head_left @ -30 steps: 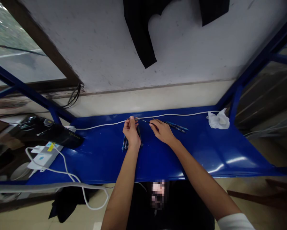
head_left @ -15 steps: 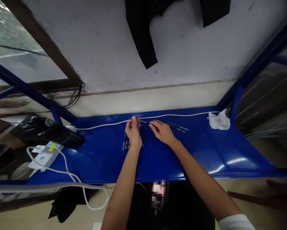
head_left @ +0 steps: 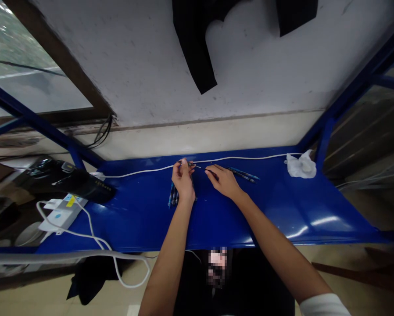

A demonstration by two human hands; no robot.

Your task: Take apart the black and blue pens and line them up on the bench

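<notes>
My left hand point(head_left: 183, 181) is closed, pinching a slim pen point(head_left: 192, 164) between thumb and fingers. The pen's pale, thin tip points right toward my other hand. Just across a small gap, my right hand point(head_left: 223, 181) is also closed, with a small dark piece point(head_left: 212, 172) at its fingertips; its exact kind is too small to tell. Beneath my left wrist lie several blue and black pens point(head_left: 173, 195) side by side, partly hidden by the hand. More pens point(head_left: 243, 174) rest on the blue tabletop point(head_left: 216, 219) beyond my right hand.
A white cable point(head_left: 249, 158) runs along the back of the table. Crumpled white tissue point(head_left: 300, 166) sits at the right end. At left are a black bottle-like object point(head_left: 75, 180) lying over and a white power strip point(head_left: 63, 215) with looping cords. Blue frame posts point(head_left: 325, 136) flank the table.
The pen tip in my left hand and the dark piece in my right look slightly farther apart. Both hands keep nearly the same place.
</notes>
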